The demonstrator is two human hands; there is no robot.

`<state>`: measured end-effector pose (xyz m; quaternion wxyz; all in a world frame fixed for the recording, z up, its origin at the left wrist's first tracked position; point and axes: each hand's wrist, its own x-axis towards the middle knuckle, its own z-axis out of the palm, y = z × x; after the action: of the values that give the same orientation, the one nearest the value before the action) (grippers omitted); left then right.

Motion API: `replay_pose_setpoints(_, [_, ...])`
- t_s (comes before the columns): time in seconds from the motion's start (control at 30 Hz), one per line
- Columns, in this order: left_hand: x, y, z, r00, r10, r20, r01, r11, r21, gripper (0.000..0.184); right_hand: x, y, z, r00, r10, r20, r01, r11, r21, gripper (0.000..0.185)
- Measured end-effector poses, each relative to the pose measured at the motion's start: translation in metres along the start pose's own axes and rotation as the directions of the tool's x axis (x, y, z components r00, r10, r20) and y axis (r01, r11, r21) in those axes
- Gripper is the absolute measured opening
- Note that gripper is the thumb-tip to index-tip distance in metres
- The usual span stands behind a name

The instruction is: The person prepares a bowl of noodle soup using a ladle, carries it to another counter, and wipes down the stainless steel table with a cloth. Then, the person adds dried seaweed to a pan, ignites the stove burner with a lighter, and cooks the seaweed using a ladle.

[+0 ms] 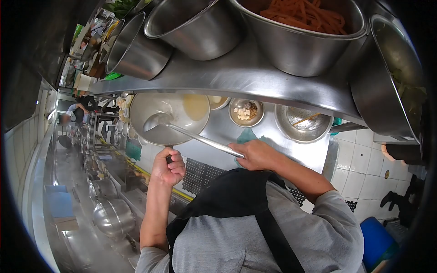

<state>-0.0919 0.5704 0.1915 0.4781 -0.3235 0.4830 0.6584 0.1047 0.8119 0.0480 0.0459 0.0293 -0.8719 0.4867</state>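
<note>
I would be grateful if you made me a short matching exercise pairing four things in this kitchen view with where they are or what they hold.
Things:
1. ladle
2. dark handle
3. orange strips
4. small bowl

Places or states:
A. inside a metal container on the steel shelf
B. holding pale pieces and darker bits
C. in the right hand
D. in the left hand

Right pairs: 1-C, 2-D, 3-A, 4-B
</note>
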Motion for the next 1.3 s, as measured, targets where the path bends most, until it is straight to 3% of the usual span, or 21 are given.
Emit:
replay_pose_setpoints(0.43, [0.002, -0.001, 0.0, 1.0, 0.016, -0.004, -0.016, 1.0, 0.018, 0.015, 0.001, 0.002, 0.002, 1.0, -0.012, -0.014, 0.012, 1.0, 0.022, 0.054])
replay_pose_setpoints(0.53, [0.005, -0.001, -0.007, 0.998, -0.011, 0.054, 0.014, 0.998, -0.055, 0.015, 0.002, 0.005, 0.008, 0.999, -0.036, -0.035, 0.037, 0.999, 0.03, 0.054])
replay_pose_setpoints(0.73, [0.014, -0.023, -0.049, 0.941, -0.042, 0.336, 0.157, 0.933, -0.325, 0.01, 0.001, -0.018, 0.006, 1.0, -0.021, -0.002, 0.021, 1.0, 0.01, 0.051])
replay_pose_setpoints(0.87, [0.009, -0.051, -0.074, 0.91, -0.035, 0.413, 0.2, 0.91, -0.364, 0.005, 0.006, -0.038, 0.009, 0.993, -0.107, -0.042, 0.11, 0.992, 0.064, 0.05])
replay_pose_setpoints(0.97, [-0.006, -0.076, -0.09, 0.883, -0.012, 0.469, 0.218, 0.895, -0.388, 0.008, 0.017, -0.069, -0.001, 0.996, -0.077, 0.047, 0.069, 0.986, 0.149, 0.053])
replay_pose_setpoints(1.2, [-0.041, -0.139, -0.152, 0.957, 0.022, 0.288, 0.135, 0.848, -0.513, 0.01, 0.036, -0.088, 0.033, 0.956, -0.044, 0.29, -0.062, 0.935, 0.348, 0.06])
replay_pose_setpoints(1.3, [-0.062, -0.167, -0.179, 0.983, 0.031, 0.182, 0.081, 0.813, -0.577, 0.008, 0.035, -0.093, 0.046, 0.958, -0.017, 0.286, -0.085, 0.936, 0.341, 0.061])
